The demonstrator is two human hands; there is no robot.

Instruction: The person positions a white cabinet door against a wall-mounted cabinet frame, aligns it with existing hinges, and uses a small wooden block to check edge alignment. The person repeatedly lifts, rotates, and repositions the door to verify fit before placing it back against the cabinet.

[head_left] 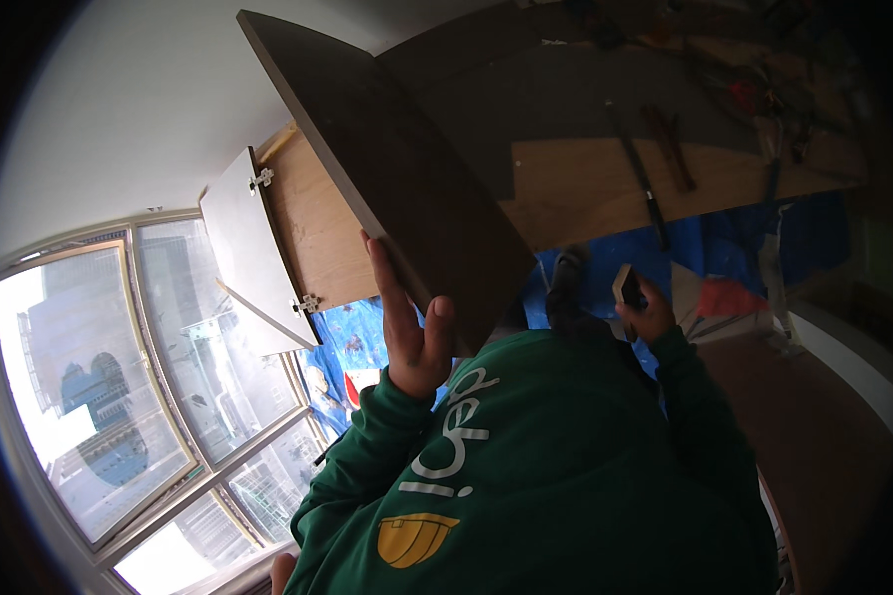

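Observation:
A large dark brown board [407,169] stands tilted in front of me. My left hand [412,337] steadies it at its near lower edge, with the fingers stretched along the edge and the thumb up near its face. Lower right of the board, my right hand [649,312] is closed around a small block [626,286] with a tan end and a dark side. The block is apart from the board, and I cannot tell its exact kind. Green sleeves cover both my arms.
Behind the board lies a work surface with a plywood sheet [585,188], a long thin dark tool [637,169] and several other tools. Blue sheeting [704,243] spreads below it. At left are a white hinged panel [253,258] and a tall window [99,387].

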